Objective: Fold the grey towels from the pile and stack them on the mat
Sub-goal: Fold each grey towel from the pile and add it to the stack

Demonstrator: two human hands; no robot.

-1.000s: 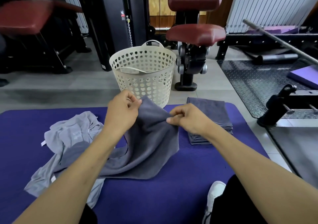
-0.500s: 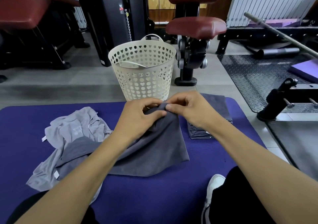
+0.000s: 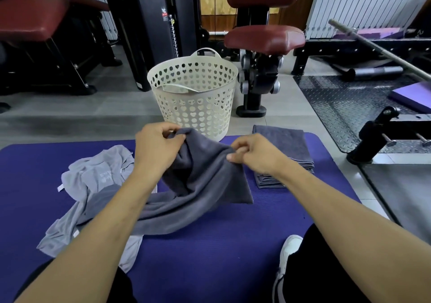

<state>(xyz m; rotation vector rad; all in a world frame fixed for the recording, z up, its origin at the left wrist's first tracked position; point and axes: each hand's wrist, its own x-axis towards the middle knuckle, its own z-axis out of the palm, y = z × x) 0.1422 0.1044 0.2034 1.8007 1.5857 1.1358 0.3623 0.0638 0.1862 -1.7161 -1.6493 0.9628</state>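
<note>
A dark grey towel [image 3: 205, 184] hangs lifted above the purple mat [image 3: 210, 256]. My left hand [image 3: 156, 149] pinches its top edge at the left, and my right hand [image 3: 254, 153] pinches the same edge farther right. The towel's lower part trails down to the left onto the mat. A loose pile of lighter grey towels [image 3: 93, 186] lies at the left of the mat, partly under my left forearm. A stack of folded dark grey towels [image 3: 286, 146] sits at the mat's far right corner.
A cream perforated basket [image 3: 193, 95] stands on the floor just beyond the mat. Behind it are a gym machine with red seat pads [image 3: 263, 37] and a black weight stack. A barbell and steel plate floor lie at the right. My white shoe [image 3: 289, 251] rests on the mat's near right.
My hands, close together on the towel's top edge half a second ago, have moved apart along that edge. The towel is lifted a little higher and hangs between them.
</note>
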